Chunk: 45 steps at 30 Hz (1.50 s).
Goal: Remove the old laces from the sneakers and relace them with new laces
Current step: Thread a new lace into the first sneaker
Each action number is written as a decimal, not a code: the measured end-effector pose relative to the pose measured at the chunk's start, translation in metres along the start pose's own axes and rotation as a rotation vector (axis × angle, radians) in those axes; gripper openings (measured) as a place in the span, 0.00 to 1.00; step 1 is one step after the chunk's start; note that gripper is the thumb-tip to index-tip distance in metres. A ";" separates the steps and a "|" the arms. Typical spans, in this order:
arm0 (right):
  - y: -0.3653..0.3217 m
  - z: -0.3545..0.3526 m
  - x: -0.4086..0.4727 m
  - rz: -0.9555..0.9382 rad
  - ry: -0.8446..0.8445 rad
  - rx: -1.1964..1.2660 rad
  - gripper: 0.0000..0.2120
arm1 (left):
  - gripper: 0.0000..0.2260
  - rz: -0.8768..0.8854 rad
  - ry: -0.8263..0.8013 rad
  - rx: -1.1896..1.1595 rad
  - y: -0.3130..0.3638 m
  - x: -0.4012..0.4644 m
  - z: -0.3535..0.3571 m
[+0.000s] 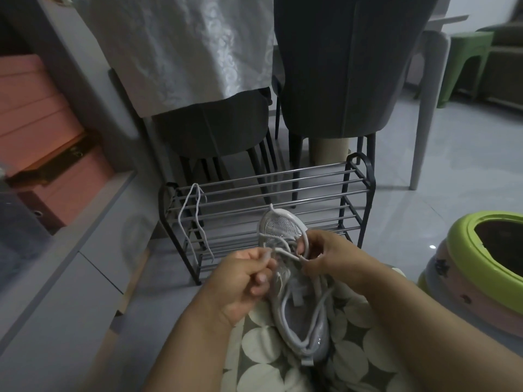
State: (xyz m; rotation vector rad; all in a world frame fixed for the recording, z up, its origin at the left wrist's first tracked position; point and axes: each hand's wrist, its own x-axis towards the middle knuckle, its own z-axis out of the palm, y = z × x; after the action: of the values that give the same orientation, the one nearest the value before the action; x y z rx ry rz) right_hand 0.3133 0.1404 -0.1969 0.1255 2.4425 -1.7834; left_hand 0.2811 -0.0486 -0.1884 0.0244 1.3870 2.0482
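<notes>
Here, one sneaker (294,292) lies on the lap, left hand (243,281) and right hand (325,258) each pinching its lace (285,254).

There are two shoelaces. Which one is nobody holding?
The lace draped over the shoe rack. It hangs loose, away from both hands. The other lace runs through the sneaker, pinched by both hands.

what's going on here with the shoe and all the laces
A person is lacing a white sneaker that lies on their lap, toe pointing away. The left hand pinches one lace end, and the right hand has its fingers curled round the lace near the front eyelets. Loose lace trails over the shoe's opening. Another white lace hangs off the metal shoe rack just ahead.
</notes>
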 end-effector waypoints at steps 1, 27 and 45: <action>0.002 -0.001 0.000 -0.005 -0.002 0.036 0.12 | 0.04 0.010 -0.039 -0.114 0.009 -0.004 -0.010; 0.007 -0.011 0.008 0.033 0.216 0.940 0.17 | 0.01 0.437 0.194 1.206 -0.004 0.005 -0.001; 0.004 -0.013 0.005 0.084 0.207 1.048 0.17 | 0.13 0.398 0.194 0.538 0.007 0.000 -0.004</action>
State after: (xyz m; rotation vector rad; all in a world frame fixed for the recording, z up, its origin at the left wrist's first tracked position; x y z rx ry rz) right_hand 0.3080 0.1544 -0.1978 0.4935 1.2883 -2.8830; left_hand 0.2764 -0.0530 -0.1844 0.3670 2.1650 1.9491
